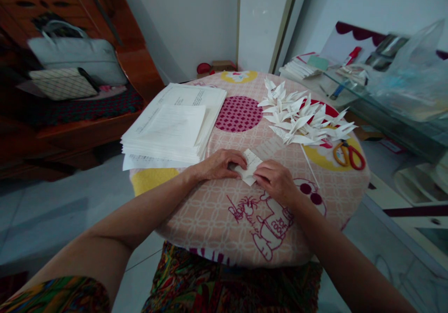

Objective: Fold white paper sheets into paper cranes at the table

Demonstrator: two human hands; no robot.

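A small folded piece of white paper (251, 163) lies between my hands on the cloth-covered round table. My left hand (226, 164) has its thumb and fingers closed on the paper's left edge. At its right corner, my right hand (275, 177) pinches it with bent fingers. Just behind the folded piece a flat printed strip of paper (269, 148) rests on the cloth. Beyond my right hand sits a heap of folded white paper cranes (304, 117) with pointed tips.
Left on the table is a stack of printed sheets (168, 121) with a smaller sheet on top. Scissors (349, 155) with orange-red handles lie near the right edge, beside a thin white strip (310, 166). A glass shelf (371, 103) borders the table's right side.
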